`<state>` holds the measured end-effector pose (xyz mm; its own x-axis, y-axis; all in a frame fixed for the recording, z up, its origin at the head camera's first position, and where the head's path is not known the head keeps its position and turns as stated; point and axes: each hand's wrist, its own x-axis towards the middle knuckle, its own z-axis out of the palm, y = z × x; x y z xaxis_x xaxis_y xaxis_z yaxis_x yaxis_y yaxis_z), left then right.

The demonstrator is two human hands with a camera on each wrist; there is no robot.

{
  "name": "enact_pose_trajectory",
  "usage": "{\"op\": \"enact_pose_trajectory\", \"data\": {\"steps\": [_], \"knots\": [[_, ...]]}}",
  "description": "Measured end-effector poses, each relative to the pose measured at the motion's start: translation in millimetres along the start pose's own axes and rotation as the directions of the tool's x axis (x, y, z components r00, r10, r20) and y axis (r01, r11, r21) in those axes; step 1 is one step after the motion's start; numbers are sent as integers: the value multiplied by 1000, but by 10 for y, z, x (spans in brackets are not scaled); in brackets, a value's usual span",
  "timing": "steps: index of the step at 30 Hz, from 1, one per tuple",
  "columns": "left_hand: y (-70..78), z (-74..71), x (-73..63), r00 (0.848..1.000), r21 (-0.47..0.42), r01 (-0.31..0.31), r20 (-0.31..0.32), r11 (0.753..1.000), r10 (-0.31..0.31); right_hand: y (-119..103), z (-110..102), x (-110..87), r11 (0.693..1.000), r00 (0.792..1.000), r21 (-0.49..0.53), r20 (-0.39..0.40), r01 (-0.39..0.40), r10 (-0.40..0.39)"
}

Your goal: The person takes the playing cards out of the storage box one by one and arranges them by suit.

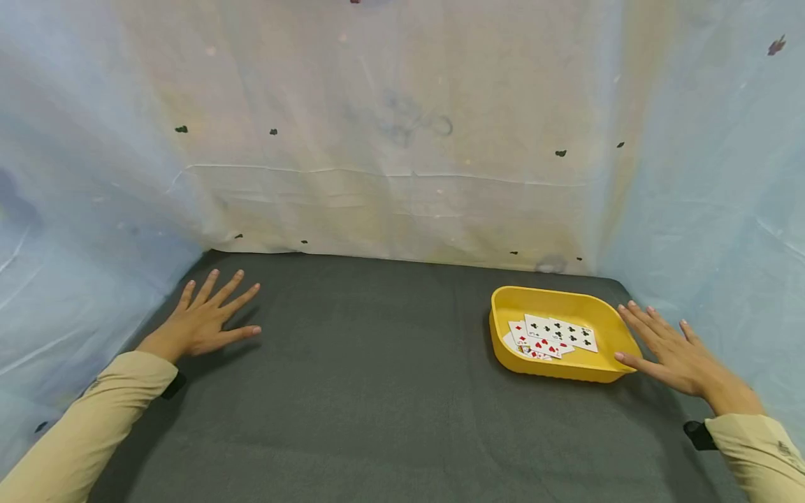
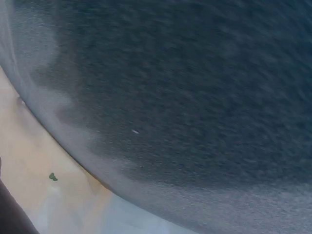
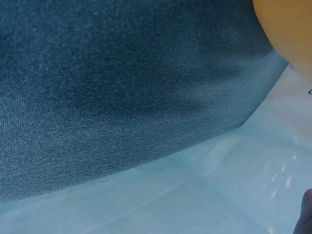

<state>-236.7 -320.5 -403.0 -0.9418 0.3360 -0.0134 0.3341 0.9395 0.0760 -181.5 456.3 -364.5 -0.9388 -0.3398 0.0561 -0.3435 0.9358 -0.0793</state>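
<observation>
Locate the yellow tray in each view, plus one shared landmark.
Head: yellow tray right of centre, playing cards in it, right hand at its right end.
Left wrist: not in it.
Right wrist: a curved yellow part, apparently its wall, in the top-right corner.
Shared landmark: the edge where dark cloth meets pale sheeting, in all three.

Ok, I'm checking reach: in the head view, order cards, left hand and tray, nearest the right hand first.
1. Tray: rim beside the right hand.
2. Cards: inside the tray.
3. Left hand: at the far left.
</observation>
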Motion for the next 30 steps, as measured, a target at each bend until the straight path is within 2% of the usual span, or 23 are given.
{"op": "enact_pose_trajectory", "data": {"steps": [8, 14, 25, 30], "knots": [[29, -42, 46, 999, 4, -15, -37, 1000, 16, 8, -25, 13, 1000, 999, 8, 34, -24, 24], [67, -83, 66, 999, -6, -8, -42, 1000, 7, -19, -50, 9, 1000, 1000, 14, -20, -10, 10], [339, -187, 196, 998, -68, -32, -52, 997, 28, -145, -145, 68, 995, 995, 103, -104, 2, 9], [461, -223, 250, 994, -148, -59, -104, 987, 44, -200, -166, 108, 977, 987, 215, -153, -8, 42]]}}
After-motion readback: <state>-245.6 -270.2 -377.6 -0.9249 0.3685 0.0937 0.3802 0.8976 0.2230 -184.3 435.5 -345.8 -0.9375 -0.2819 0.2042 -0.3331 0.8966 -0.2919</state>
